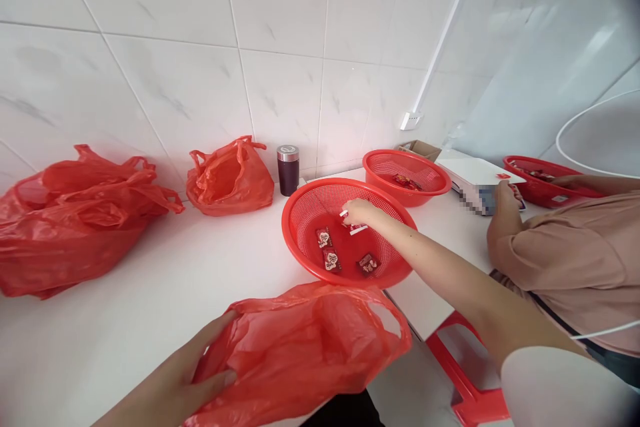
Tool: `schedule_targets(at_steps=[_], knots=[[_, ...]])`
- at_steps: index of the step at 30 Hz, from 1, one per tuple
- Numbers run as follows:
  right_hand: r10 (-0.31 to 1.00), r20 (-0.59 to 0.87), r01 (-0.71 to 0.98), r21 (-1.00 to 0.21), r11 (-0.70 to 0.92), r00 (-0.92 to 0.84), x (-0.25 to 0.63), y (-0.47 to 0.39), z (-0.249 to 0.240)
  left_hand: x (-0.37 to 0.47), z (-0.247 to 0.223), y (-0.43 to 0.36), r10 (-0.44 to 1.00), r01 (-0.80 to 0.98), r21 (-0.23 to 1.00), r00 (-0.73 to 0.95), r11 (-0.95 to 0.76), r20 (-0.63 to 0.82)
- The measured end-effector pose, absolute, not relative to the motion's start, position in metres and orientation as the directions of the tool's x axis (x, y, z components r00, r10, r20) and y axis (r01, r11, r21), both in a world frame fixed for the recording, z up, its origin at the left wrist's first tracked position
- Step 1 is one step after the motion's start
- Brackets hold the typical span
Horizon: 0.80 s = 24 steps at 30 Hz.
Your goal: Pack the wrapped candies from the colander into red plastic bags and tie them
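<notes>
At bottom left, the left hand (205,373), half-curled, grips an open red plastic bag (300,347). Near centre, the right hand (356,212), fingers nearly closed, holds red-and-white packets (357,229) inside a red mesh basket (350,188), above three dark-red packets (331,259) on its bottom.
</notes>
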State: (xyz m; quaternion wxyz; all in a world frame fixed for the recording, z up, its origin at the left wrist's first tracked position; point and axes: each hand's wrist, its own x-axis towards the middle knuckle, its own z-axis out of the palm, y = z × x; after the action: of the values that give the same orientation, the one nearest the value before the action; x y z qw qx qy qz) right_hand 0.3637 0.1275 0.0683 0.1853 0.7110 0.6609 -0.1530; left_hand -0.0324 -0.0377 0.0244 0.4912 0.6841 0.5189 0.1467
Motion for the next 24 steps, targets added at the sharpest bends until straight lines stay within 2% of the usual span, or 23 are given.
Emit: schedule_targets(at_steps=[9,15,19,24], knots=[[0.869,-0.482,0.992,0.008,-0.128,0.116,0.363,0.125,0.051,-0.044,0.01,-0.039,0.802,0.59,0.805,0.45,0.064,-0.393],[0.88,-0.465,0.991,-0.033,-0.129,0.099,0.354,0.127,0.045,-0.049,-0.003,-0.039,0.831,0.583,0.81,0.418,0.064,-0.367],[0.9,-0.43,0.988,-0.09,-0.123,0.072,0.354,0.121,0.067,-0.044,0.006,-0.04,0.817,0.602,0.795,0.422,0.073,-0.394],[0.96,-0.272,0.956,-0.291,-0.018,-0.065,0.338,0.086,0.125,-0.033,0.027,-0.042,0.814,0.551,0.823,0.412,0.136,-0.41]])
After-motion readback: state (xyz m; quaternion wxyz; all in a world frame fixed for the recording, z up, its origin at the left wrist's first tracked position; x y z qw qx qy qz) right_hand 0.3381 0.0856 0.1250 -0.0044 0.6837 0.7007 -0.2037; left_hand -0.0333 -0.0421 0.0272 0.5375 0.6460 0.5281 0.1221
